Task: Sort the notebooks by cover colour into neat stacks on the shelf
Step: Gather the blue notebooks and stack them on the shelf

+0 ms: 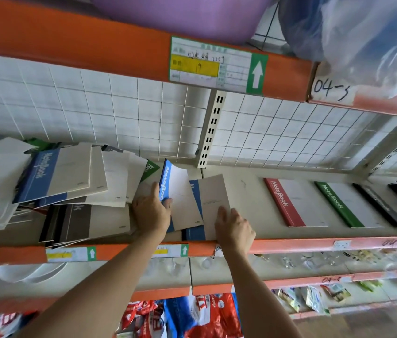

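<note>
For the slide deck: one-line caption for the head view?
Left hand grips a blue-spined notebook while right hand steadies the blue stack; red notebook and green notebook lie sorted.

Notebooks (65,172): matt paper covers. Shelf (248,191): smooth painted metal. Back grid (278,132): white wire.

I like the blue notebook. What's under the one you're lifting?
Under the lifted blue notebook, gripped by the left hand, more blue notebooks lie stacked. How many is hidden.

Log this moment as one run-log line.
left hand: grips blue-spined notebook | right hand: rests on blue stack | red-spined notebook, green-spined notebook: placed
</note>
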`<state>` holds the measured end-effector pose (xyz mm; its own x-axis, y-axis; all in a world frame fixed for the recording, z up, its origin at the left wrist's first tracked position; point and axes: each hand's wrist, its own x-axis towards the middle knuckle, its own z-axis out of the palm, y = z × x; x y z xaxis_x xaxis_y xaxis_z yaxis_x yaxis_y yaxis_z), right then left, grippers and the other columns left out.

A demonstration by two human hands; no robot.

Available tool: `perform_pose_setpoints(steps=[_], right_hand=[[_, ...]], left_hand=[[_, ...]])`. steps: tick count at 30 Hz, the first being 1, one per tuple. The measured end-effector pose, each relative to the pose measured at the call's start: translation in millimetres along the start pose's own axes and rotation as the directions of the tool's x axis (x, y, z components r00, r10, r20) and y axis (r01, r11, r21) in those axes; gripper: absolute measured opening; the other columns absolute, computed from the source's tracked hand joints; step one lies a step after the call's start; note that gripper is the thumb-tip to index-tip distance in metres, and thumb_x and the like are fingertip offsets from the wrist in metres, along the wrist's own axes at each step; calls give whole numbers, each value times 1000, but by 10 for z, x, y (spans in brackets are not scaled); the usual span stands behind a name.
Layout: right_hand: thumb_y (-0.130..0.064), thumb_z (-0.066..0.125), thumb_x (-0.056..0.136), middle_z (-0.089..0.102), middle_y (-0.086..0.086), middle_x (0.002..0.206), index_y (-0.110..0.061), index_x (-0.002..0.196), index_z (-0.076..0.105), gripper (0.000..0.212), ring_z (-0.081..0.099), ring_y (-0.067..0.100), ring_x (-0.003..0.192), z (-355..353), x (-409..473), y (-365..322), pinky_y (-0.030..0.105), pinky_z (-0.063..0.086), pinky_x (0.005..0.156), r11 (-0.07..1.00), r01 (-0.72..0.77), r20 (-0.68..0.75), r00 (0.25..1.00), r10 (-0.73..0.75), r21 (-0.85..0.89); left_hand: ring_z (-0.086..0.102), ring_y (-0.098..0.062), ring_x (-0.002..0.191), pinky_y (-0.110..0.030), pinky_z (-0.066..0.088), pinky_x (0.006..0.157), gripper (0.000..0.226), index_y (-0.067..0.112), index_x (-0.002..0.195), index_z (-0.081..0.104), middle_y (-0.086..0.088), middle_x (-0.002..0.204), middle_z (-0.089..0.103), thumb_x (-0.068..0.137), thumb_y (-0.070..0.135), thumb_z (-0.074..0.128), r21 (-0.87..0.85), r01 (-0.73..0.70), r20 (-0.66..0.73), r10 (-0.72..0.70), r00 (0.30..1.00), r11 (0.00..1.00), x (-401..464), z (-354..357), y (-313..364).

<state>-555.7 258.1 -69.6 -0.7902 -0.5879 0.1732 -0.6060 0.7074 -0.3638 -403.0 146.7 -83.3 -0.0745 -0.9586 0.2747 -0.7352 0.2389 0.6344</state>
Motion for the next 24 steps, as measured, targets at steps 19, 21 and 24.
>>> perform_pose_setpoints(steps=[19, 21, 24], right_hand=[[0, 35, 95, 59, 16, 100, -17, 116, 39, 26, 56, 31, 80, -779, 359, 775, 42, 47, 75, 730, -260, 362, 932, 18, 632], [0, 36, 93, 63, 17, 107, -15, 126, 41, 36, 58, 35, 89, -950, 440, 1041, 37, 42, 74, 756, -251, 298, 951, 77, 605], [0, 38, 90, 63, 19, 97, -13, 118, 43, 31, 57, 37, 82, -1240, 551, 1492, 36, 42, 70, 774, -227, 230, 967, 108, 590]], left_hand=[[64, -46, 86, -40, 38, 61, 22, 0, 112, 49, -25, 94, 67, 91, 3, 55, -6, -82, 46, 83, 996, 997, -397, -10, 1080], [64, -43, 91, -44, 46, 68, 27, 4, 118, 46, -22, 100, 68, 91, 4, 53, -10, -55, 72, 55, 996, 998, -487, 36, 1388], [64, -41, 96, -44, 49, 75, 26, 9, 117, 46, -18, 107, 68, 92, 6, 51, -33, 9, 80, -6, 997, 999, -655, 123, 1789]])
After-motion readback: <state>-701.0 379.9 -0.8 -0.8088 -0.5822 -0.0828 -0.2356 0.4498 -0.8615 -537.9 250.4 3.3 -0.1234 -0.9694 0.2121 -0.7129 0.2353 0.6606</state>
